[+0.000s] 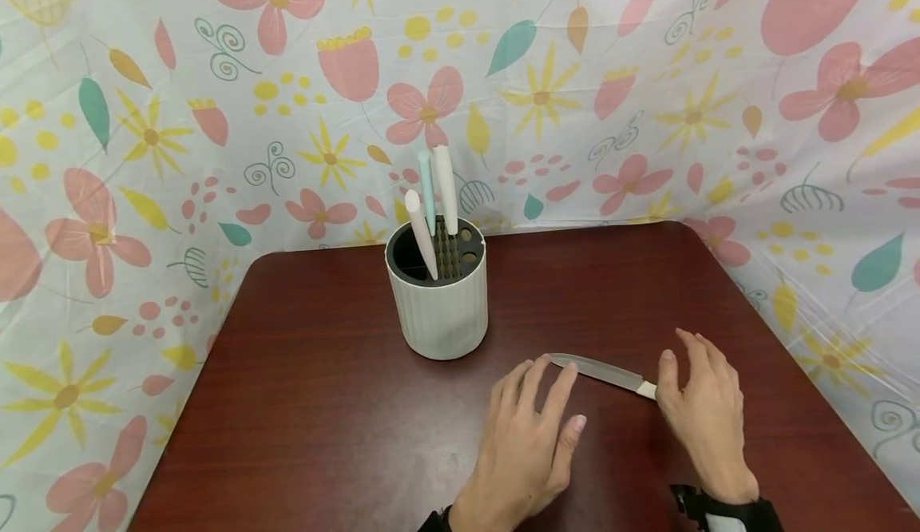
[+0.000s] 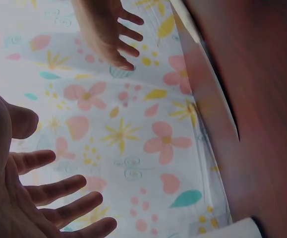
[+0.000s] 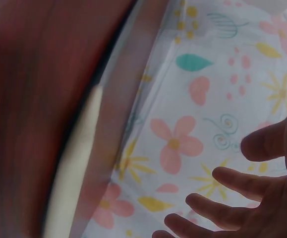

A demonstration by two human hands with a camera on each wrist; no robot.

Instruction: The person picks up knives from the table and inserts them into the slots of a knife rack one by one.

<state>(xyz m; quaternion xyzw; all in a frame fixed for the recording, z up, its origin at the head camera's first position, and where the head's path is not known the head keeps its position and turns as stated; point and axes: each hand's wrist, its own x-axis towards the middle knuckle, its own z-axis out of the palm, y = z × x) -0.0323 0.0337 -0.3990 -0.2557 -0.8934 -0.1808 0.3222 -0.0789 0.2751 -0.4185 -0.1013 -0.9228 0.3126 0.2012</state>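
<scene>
A knife (image 1: 604,372) lies on the dark table, its blade pointing left and its pale handle to the right. My left hand (image 1: 521,436) hovers by the blade tip with fingers spread and relaxed. Close to the handle is my right hand (image 1: 707,412), which covers part of it in the head view. In the right wrist view, the pale handle (image 3: 74,163) shows apart from the loosely extended fingers (image 3: 222,210). The left wrist view shows the whole blade (image 2: 220,89), with my left palm (image 2: 4,203) holding nothing.
Behind the knife stands a white ribbed knife holder (image 1: 442,316) with a black slotted top. From it rise a pinkish-white handle (image 1: 422,232), a light blue handle (image 1: 427,188) and a white handle (image 1: 446,188). A floral cloth (image 1: 539,133) hangs around the brown table (image 1: 323,404).
</scene>
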